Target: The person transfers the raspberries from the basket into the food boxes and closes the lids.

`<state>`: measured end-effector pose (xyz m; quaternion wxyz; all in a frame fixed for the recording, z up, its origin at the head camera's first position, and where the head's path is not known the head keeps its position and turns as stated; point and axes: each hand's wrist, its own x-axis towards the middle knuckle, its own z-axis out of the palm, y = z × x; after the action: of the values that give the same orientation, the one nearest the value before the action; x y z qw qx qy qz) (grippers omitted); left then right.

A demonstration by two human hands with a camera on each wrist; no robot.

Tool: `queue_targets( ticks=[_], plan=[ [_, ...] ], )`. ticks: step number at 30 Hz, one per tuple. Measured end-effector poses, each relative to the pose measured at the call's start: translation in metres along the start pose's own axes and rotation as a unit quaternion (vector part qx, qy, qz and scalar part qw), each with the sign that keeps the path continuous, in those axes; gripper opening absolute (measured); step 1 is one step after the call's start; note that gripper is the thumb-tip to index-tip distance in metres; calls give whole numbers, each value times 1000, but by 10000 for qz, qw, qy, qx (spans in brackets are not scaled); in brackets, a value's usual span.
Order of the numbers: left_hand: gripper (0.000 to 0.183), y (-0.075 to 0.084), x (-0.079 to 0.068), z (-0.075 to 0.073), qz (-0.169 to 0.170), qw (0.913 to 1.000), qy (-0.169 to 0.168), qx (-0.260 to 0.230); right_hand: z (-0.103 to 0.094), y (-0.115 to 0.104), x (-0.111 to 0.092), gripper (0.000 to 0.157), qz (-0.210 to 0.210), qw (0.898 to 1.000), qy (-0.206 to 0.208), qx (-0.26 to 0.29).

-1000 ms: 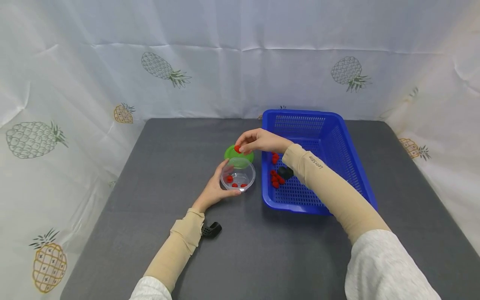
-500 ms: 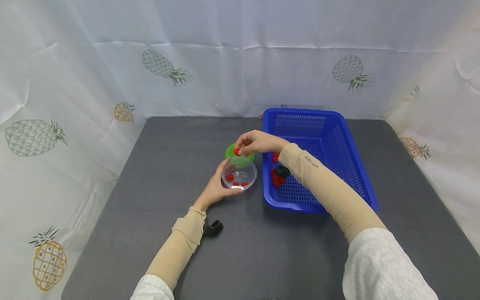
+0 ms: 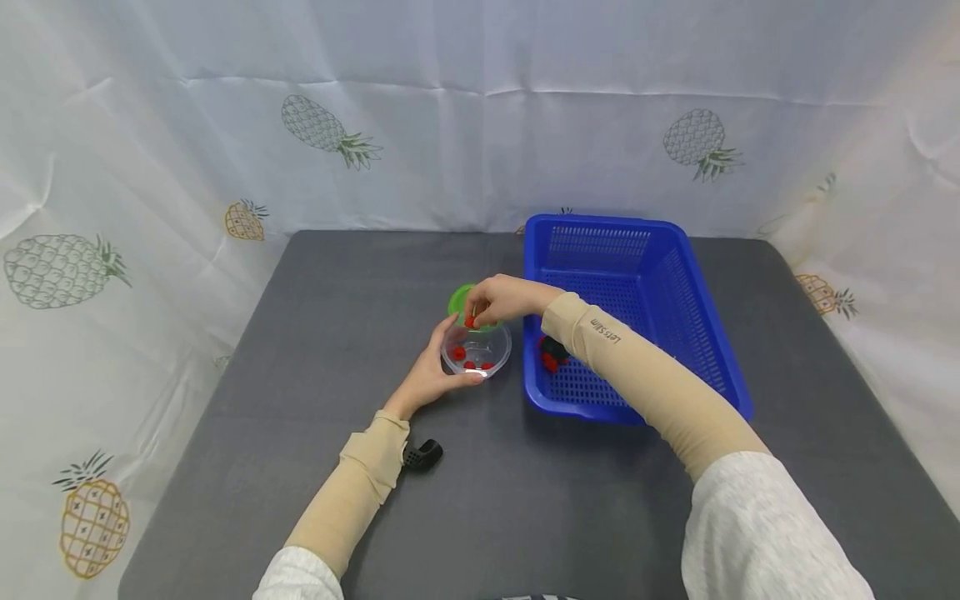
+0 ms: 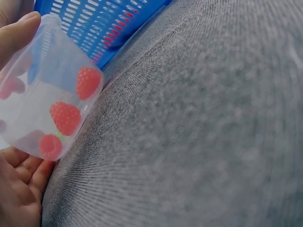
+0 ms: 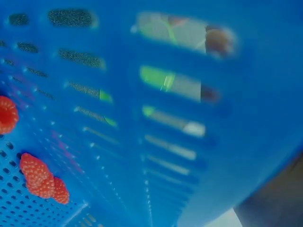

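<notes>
My left hand (image 3: 429, 381) grips a clear plastic tub (image 3: 504, 354) from its left side, thumb at the near edge and fingers at the far edge. Several red raspberries (image 4: 65, 118) lie on the bottom of the tub, seen through its wall in the left wrist view. Over the tub's far rim, my right hand (image 3: 506, 298) pinches another raspberry (image 3: 470, 322) in its fingertips. A round green lid (image 3: 459, 301) lies just behind the tub, partly covered by the right hand. In the right wrist view, the basket wall hides most of that hand.
A blue slotted basket (image 3: 637, 418) stands right of the tub, its rim under the right forearm. More raspberries (image 5: 37, 175) lie on its floor at the left side. A black wrist camera (image 3: 423, 455) juts from the left wrist. A white pineapple-print curtain (image 3: 450, 158) hangs behind the grey table (image 3: 337, 292).
My right hand has moved toward me and down with the raspberry, from above the green lid to the tub's far rim. The left hand and tub have stayed in place.
</notes>
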<state>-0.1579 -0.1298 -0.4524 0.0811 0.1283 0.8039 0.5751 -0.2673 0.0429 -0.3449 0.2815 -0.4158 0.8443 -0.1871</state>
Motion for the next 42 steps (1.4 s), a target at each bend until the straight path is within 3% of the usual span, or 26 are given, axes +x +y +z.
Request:
queue_targets(
  ticks=[4, 11, 20, 27, 30, 37, 42],
  plan=[
    [99, -11, 4, 2, -31, 9999, 99, 45, 3, -4, 3, 16, -71, 9988, -155, -449],
    [101, -10, 4, 3, -69, 9999, 99, 57, 8, -1, 7, 16, -86, 9944, -366, -986],
    [103, -11, 6, 4, -55, 9997, 159, 165, 3, 2, 7, 21, 156, 9967, -679, -409],
    [100, -11, 6, 6, -260, 9993, 149, 207, 3, 5, 9, 22, 163, 9965, -771, -294],
    [100, -6, 5, 5, -346, 9992, 100, 175, 4, 5, 10, 23, 189, 9965, -773, -244],
    [97, 24, -8, 2, -196, 9996, 87, 162, 5, 4, 10, 25, 187, 9968, -776, -74],
    [97, 21, -9, 1, -152, 9998, 101, 106, 3, 4, 8, 27, 138, 9982, -512, 286]
  ],
)
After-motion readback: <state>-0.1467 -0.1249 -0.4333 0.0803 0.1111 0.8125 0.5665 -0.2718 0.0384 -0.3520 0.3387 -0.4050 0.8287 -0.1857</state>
